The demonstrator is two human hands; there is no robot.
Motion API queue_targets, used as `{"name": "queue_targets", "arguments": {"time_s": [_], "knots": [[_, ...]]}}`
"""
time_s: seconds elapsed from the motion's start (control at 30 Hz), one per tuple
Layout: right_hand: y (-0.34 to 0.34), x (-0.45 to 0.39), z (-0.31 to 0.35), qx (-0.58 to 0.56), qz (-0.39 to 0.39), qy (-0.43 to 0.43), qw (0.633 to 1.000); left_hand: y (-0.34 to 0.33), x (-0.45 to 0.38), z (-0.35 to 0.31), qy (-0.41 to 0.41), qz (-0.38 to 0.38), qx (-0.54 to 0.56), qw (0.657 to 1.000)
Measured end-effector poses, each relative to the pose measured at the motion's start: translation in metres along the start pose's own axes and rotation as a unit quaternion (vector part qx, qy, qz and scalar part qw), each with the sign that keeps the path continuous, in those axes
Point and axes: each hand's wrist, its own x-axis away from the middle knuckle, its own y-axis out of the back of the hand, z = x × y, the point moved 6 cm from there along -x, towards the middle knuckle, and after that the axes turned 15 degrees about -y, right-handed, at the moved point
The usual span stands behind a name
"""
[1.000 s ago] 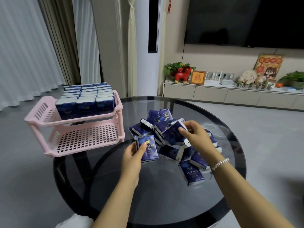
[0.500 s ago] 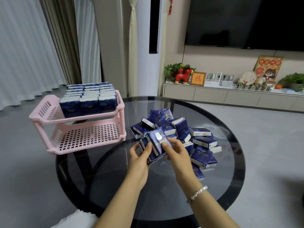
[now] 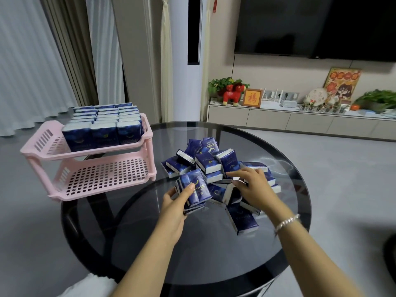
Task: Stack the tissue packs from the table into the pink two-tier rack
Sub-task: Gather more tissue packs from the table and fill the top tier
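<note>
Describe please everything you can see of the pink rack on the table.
The pink two-tier rack looks like plastic, with slotted walls and perforated floors. It stands upright at the left edge of the round dark glass table, partly overhanging it. The upper tier is filled with dark blue tissue packs standing in neat rows; the lower tier holds nothing. Neither hand touches it.

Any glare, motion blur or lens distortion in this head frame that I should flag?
Head view: the right hand and the packs beneath it are motion-smeared, while the left hand and its held tissue packs stay readable; a bright glare streak sits on the glass table; wide-angle bowing bends the curtains and wall lines; the pink rack is sharp.
</note>
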Motion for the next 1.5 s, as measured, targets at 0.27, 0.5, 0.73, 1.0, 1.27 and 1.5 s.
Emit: {"name": "queue_targets", "arguments": {"time_s": [0.27,0.5,0.73,1.0,1.27,1.5], "knots": [[-0.015,-0.023,-0.007,0.103,0.162,0.03,0.981,0.001,0.001,-0.001,0.002,0.002,0.009,1.0],[-0.005,-0.023,0.002,-0.147,0.155,-0.028,0.977,0.007,0.005,-0.009,-0.01,-0.015,-0.002,1.0],[-0.008,-0.007,0.02,-0.468,0.193,-0.098,0.857,0.013,0.011,-0.012,-0.019,-0.026,-0.031,0.999],[-0.039,0.036,0.045,-0.591,0.152,-0.132,0.782,0.011,0.019,-0.019,-0.044,-0.025,-0.03,0.998],[-0.073,0.058,0.058,-0.575,0.126,-0.123,0.799,0.012,0.019,-0.026,-0.063,0.005,-0.054,0.997],[-0.069,0.052,0.069,-0.507,0.265,-0.023,0.82,0.025,0.015,-0.042,-0.054,0.024,-0.081,0.995]]}}
